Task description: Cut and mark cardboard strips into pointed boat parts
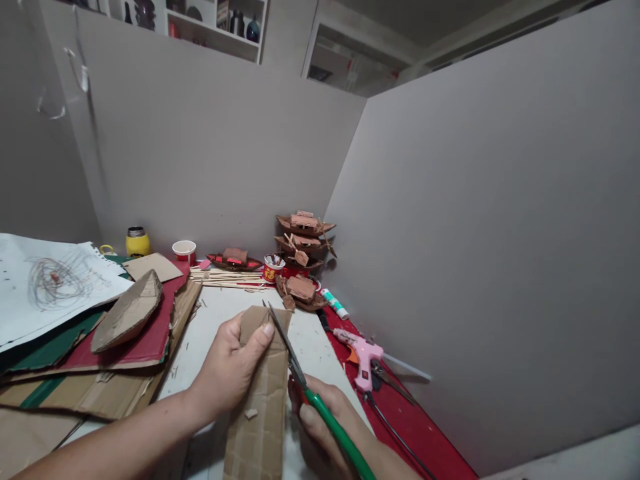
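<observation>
My left hand (233,363) is closed on a long strip of brown cardboard (257,437), its thumb pressed flat near the upper end. A pair of scissors (330,420) with green handles is gripped in my right hand (325,407). Their blades are parted around the strip's top right corner, close to my left thumb. A small scrap of cardboard (251,414) lies on the strip below my left hand. To the left, a cardboard boat hull (131,313) rests on a pile of coloured card sheets (120,360).
Brown model boats (303,250) stand stacked in the far corner, with another boat (235,259) beside them. Thin wooden sticks (227,279) lie in front. A pink glue gun (364,357) sits at the right by the grey partition (475,233). A yellow jar (137,243) stands at the back left.
</observation>
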The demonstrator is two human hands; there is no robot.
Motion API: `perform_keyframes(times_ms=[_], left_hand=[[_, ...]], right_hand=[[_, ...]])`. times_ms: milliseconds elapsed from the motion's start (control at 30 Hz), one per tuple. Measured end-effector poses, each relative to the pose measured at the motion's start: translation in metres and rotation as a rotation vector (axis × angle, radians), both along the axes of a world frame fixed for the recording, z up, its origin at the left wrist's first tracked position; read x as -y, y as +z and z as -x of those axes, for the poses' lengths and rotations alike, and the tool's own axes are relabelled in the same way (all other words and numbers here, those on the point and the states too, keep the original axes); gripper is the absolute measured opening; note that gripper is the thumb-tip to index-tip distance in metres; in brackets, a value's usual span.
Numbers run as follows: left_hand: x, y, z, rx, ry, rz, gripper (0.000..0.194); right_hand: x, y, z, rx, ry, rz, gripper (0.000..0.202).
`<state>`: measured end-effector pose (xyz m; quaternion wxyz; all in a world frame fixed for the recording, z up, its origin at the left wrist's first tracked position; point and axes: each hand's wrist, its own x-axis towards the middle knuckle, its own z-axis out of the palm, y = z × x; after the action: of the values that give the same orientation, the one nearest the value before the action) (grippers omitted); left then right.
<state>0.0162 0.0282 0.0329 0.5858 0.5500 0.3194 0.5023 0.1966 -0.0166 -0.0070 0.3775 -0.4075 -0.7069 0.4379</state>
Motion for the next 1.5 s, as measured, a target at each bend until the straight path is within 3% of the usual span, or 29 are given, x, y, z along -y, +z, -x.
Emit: perform_keyframes(times_ms=[300, 633, 767, 900, 1033, 1167, 1400, 1500], left_hand=[[0.002, 0.002, 0.001, 0.034, -0.032, 0.059, 0.031], [0.006, -0.003, -0.004, 0.063, -0.075, 0.076, 0.032], [0.006, 0.0, -0.003, 0.061, -0.085, 0.102, 0.032], [0.006, 0.003, -0.001, 0.069, -0.133, 0.119, 0.035], [0.002, 0.002, 0.001, 0.068, -0.286, 0.186, 0.036], [0.002, -0.011, -0.007, 0.102, -0.342, 0.266, 0.039], [0.028, -0.049, -0.029, 0.012, -0.544, 0.337, 0.047], [0.028, -0.05, -0.028, -0.048, -0.601, 0.401, 0.045]], right_hand=[[-0.003, -0.014, 0.003, -0.065, -0.005, 0.002, 0.048], [-0.001, 0.002, 0.006, -0.03, 0.054, -0.037, 0.051], [0.001, 0.0, 0.01, -0.08, 0.05, -0.021, 0.05], [0.004, -0.013, 0.013, -0.191, -0.064, 0.041, 0.051], [-0.001, -0.025, 0.007, -0.385, -0.234, 0.106, 0.045], [-0.015, -0.024, -0.004, -0.567, -0.289, 0.151, 0.043], [-0.026, -0.011, -0.02, -0.555, -0.332, 0.141, 0.028], [-0.029, -0.005, -0.029, -0.528, -0.33, 0.157, 0.028]])
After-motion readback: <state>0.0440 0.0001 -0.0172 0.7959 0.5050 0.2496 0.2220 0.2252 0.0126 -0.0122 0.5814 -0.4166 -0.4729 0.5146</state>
